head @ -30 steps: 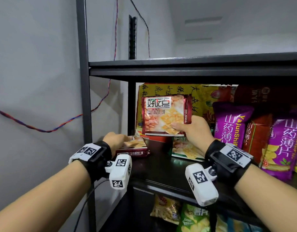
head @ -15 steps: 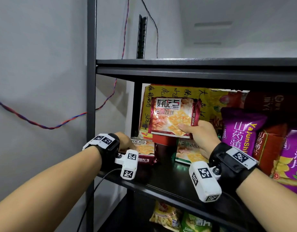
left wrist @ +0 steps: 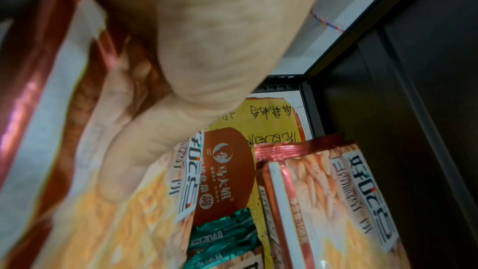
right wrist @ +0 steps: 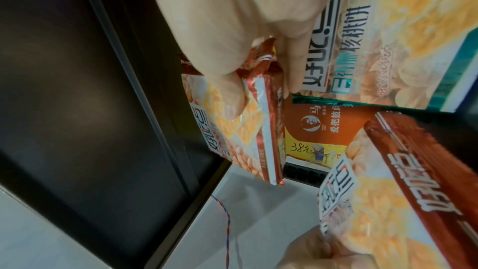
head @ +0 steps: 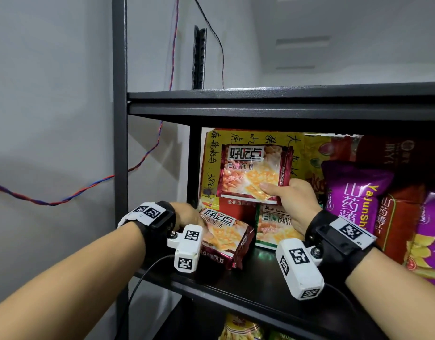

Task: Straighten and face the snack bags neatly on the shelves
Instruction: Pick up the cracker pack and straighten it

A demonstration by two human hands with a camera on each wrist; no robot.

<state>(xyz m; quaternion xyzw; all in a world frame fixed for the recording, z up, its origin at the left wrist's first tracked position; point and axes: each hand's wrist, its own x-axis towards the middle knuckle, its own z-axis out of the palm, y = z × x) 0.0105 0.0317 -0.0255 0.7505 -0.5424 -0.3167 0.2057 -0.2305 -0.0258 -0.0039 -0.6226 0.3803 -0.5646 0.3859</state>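
Observation:
In the head view my right hand (head: pixel 280 192) pinches the lower right corner of a maroon cracker bag (head: pixel 253 173), held upright and face-forward above the shelf (head: pixel 260 288). The right wrist view shows my thumb (right wrist: pixel 227 97) on that bag's front (right wrist: pixel 232 136). My left hand (head: pixel 189 214) grips the left end of a second maroon cracker bag (head: pixel 226 241), which is tilted with its front edge on the shelf. In the left wrist view my fingers (left wrist: pixel 145 150) lie across this bag (left wrist: pixel 116 212). A green cracker bag (head: pixel 275 227) stands under my right hand.
A large yellow bag (head: pixel 211 153) leans against the back. Purple and red snack bags (head: pixel 353 192) fill the shelf to the right. The upper shelf board (head: pixel 285 104) hangs low overhead, a black post (head: pixel 119 143) stands at left, and more bags (head: pixel 241 327) sit below.
The left hand's bag lay flat on the shelf and is now tipped up at its back. The right hand keeps its bag upright in about the same place. The view has moved closer.

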